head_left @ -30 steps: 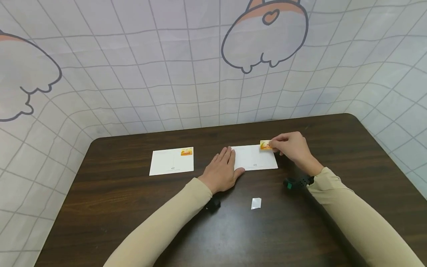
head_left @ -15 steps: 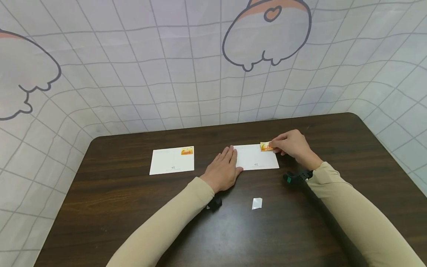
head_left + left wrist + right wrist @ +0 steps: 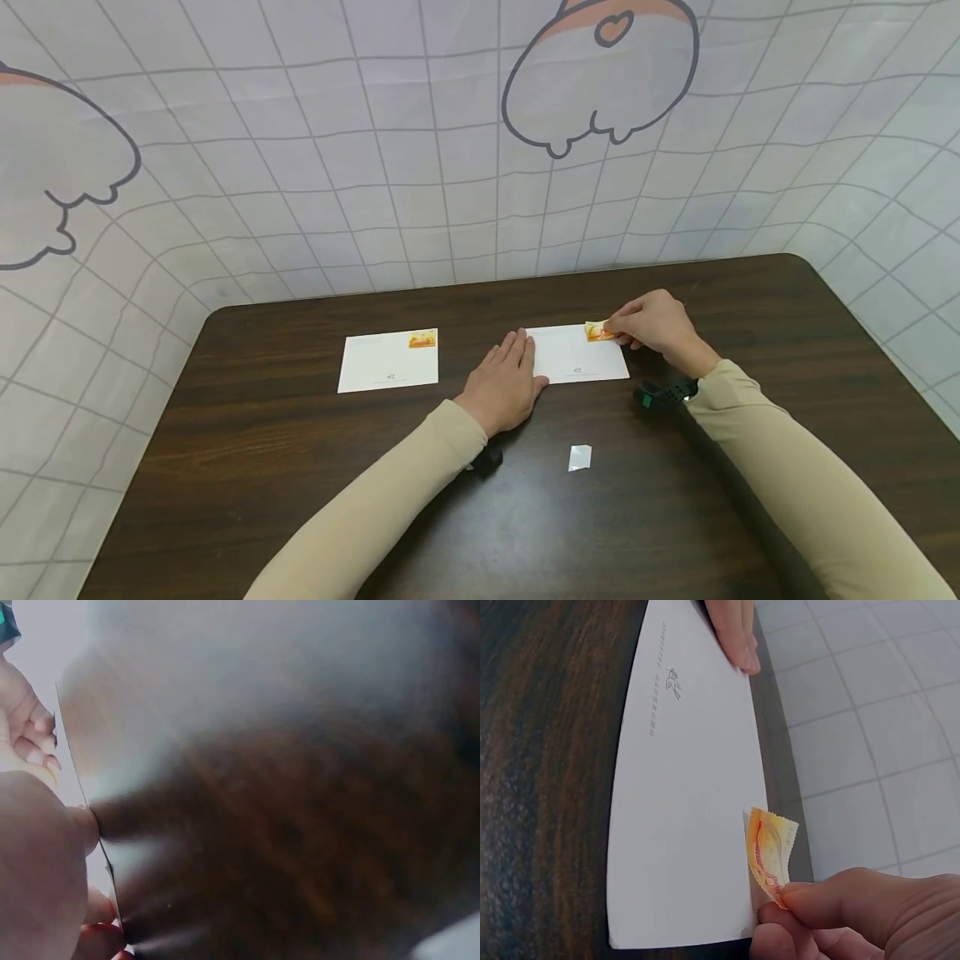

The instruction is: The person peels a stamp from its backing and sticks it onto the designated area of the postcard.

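Note:
A white postcard (image 3: 573, 354) with a small printed emblem lies on the dark wooden table. My left hand (image 3: 501, 385) rests flat across its left end, fingers straight. Between thumb and fingertips my right hand (image 3: 658, 327) pinches a postage stamp (image 3: 769, 851) with toothed edges, orange and yellow. In the right wrist view the stamp is tilted and slightly curved, held over the postcard's upper right corner; whether its lower edge touches the card I cannot tell. The left wrist view shows part of the left hand (image 3: 37, 862) at the card's edge, with the rest cut off.
Left of the hands lies a second white postcard (image 3: 388, 362), with a similar stamp (image 3: 422, 339) at its top right corner. A small whitish piece of paper (image 3: 580, 457) lies nearer on the table (image 3: 247, 467). A grid-patterned cloth (image 3: 337, 167) hangs behind the table's far edge.
The stamp in my right hand has shifted slightly nearer and lower over the postcard's corner. My left hand keeps its place on the card.

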{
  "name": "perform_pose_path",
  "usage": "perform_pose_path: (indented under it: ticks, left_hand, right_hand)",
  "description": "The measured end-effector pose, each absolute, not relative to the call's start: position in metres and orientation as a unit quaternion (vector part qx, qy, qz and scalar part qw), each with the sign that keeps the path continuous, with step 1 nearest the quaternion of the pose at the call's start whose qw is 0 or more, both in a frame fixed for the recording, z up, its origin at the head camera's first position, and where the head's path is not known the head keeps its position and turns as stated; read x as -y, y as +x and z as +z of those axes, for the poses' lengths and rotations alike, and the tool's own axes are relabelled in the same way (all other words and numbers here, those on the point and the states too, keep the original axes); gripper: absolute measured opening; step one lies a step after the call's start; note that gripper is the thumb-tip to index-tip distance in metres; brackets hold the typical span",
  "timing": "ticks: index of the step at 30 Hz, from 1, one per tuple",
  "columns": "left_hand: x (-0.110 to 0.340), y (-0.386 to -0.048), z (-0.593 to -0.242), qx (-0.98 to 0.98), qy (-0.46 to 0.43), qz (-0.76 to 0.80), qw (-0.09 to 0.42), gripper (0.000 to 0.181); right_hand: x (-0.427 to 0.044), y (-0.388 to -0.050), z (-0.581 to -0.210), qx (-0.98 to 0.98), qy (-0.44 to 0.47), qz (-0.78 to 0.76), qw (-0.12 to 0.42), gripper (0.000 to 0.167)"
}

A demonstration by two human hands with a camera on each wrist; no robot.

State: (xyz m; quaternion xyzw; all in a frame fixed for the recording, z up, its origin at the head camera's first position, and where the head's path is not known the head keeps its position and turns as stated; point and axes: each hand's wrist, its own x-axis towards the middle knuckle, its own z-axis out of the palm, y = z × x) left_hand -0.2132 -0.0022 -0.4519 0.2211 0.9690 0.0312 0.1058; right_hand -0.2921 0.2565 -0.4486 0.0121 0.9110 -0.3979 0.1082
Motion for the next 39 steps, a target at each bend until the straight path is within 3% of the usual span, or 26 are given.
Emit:
perform_pose_path:
  ticks: [39]
  left_hand:
    - [-0.002,-0.212,-0.451,-0.97,0.223,0.005,0.099,0.067]
  right_hand:
    - [-0.253,-0.288,-0.436,-0.946,-0.007,-0.308,0.101,0.027]
